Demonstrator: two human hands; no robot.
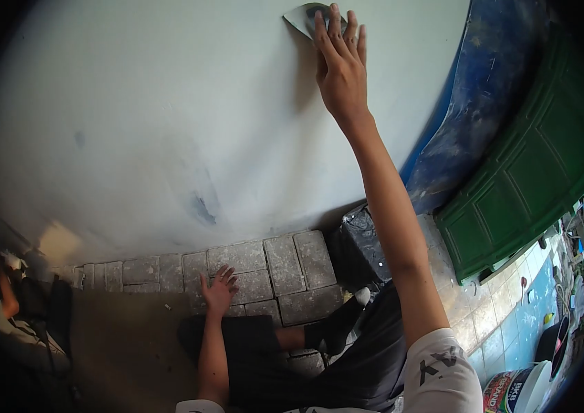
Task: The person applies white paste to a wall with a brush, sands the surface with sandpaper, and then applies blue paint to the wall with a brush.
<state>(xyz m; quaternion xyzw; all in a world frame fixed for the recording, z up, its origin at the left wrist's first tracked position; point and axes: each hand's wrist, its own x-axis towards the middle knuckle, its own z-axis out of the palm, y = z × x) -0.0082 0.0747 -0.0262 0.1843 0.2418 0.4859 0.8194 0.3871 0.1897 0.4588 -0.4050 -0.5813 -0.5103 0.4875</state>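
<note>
High on the pale wall, my right hand presses a thin, flat putty spreader against the surface, fingers laid over its back. The spreader's edge is tilted to the wall, and part of it is hidden under the fingers. Low down, my left hand hangs with fingers spread and nothing in it, above the grey paving blocks and close to my dark-clothed knee. A dark scuffed mark shows on the lower wall between the two hands.
A black plastic-wrapped box stands at the wall's foot. To the right are a blue-painted panel, a green panelled door and a white paint bucket. A brown mat or board lies at left; another person's arm shows beyond.
</note>
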